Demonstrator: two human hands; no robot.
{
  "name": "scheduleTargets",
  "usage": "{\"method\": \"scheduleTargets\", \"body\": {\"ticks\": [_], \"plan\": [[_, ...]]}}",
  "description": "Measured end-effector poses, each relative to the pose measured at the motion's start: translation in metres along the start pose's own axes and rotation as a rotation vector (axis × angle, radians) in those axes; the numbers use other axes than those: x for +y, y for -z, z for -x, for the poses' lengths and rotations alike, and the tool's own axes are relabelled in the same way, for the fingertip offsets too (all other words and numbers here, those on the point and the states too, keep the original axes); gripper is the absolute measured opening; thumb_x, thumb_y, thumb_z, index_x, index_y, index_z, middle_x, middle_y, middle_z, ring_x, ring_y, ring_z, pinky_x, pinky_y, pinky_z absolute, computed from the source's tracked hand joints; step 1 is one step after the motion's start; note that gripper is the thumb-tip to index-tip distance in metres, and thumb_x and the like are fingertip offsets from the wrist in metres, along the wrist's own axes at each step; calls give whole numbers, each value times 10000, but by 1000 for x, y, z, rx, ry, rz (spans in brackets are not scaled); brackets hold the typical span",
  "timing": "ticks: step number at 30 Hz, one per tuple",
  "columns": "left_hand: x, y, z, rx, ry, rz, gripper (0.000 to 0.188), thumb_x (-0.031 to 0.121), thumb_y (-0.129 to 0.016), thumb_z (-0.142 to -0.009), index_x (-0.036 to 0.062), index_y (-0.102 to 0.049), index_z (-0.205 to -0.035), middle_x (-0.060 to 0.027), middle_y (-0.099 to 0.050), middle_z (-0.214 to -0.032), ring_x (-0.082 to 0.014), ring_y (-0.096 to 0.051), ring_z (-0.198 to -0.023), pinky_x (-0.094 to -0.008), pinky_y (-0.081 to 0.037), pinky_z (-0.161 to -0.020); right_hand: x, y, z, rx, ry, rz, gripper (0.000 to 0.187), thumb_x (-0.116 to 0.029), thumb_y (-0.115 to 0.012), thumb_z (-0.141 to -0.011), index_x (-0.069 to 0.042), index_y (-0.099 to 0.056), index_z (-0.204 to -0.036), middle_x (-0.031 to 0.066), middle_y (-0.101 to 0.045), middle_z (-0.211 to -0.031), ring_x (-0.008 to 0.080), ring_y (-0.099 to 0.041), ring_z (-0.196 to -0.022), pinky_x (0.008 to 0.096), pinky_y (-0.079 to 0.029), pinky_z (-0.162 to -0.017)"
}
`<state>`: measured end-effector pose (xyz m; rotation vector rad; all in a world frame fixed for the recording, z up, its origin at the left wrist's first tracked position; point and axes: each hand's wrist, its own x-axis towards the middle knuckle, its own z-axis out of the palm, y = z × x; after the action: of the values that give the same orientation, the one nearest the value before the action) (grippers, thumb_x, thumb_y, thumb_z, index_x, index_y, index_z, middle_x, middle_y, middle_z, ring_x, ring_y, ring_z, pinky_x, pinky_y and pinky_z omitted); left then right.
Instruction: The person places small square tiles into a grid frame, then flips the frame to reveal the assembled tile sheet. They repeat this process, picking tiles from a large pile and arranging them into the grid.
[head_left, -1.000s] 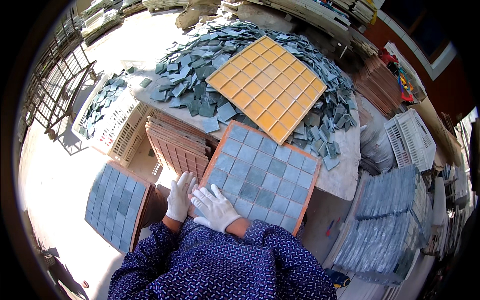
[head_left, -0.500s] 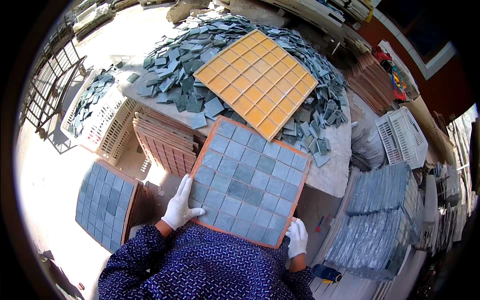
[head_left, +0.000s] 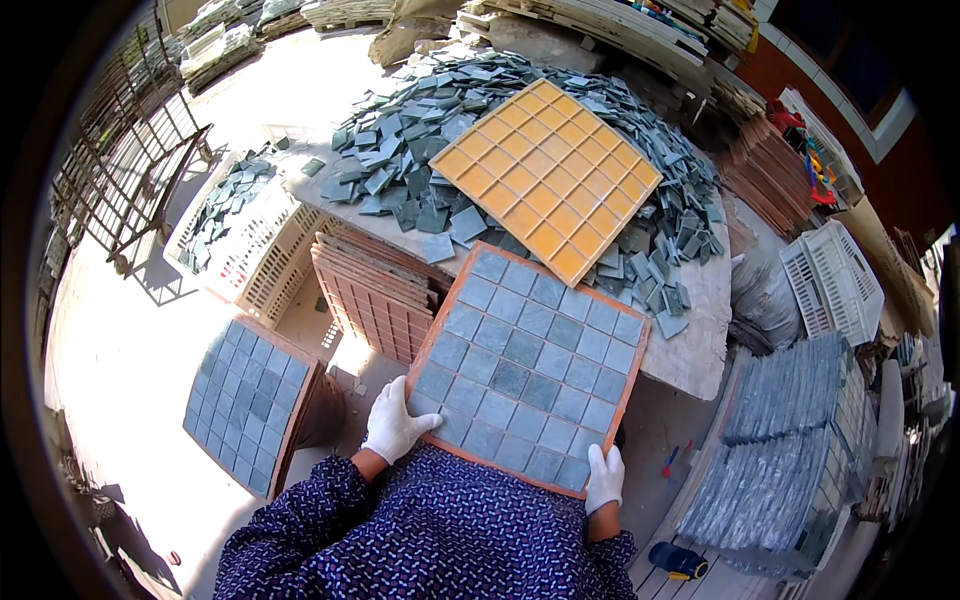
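Held in front of my body is a reddish-brown grid tray (head_left: 624, 402) filled with square blue-grey stone tiles (head_left: 510, 378). My left hand (head_left: 396, 424), in a white glove, grips its lower left edge, thumb on top of the tiles and the other fingers partly hidden along the rim. At the lower right corner my right hand (head_left: 604, 480), also gloved in white, holds the edge with its thumb up front; its other fingers are partly hidden. Beyond the tray, a yellow empty grid mould (head_left: 548, 180) lies tilted on a heap of loose stone tiles (head_left: 420, 130).
The heap rests on a pale worktable (head_left: 690, 350). Left of it stand a stack of brown grid trays (head_left: 368, 305), a white crate (head_left: 262, 258) and another tile-filled tray (head_left: 245, 405). On the right are wrapped tile stacks (head_left: 765, 450), white baskets (head_left: 835, 275) and a dark blue bottle-like object (head_left: 676, 560).
The whole view has shifted, so the scene sits further right and slightly lower. My right thumb now shows over the tray's edge. Both hands still hold the tray.
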<state>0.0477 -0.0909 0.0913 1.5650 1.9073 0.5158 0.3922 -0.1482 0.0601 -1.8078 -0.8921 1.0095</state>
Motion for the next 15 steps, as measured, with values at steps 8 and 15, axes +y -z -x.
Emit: {"method": "scheduleTargets", "body": {"ticks": [8, 15], "plan": [[-25, 10, -23, -145, 1, 237, 506, 367, -758, -769, -18, -559, -1031, -227, -626, -931, -366, -612, -906, -393, -480, -797, -10, -3, -3, -29, -91, -185, 273, -254, -571, -900, 1, -582, -999, 57, -582, -814, 175, -539, -688, 334, -437, -632], [-22, 10, -7, 80, -150, 177, 422, 362, -570, -921, -2, -570, -1135, -219, -600, -1075, -364, -583, -984, -404, -459, -868, -4, 6, -10, -76, -113, -205, 287, -282, -553, -920, -25, -583, -1045, 28, -542, -790, 129, -511, -667, 291, -410, -588]]}}
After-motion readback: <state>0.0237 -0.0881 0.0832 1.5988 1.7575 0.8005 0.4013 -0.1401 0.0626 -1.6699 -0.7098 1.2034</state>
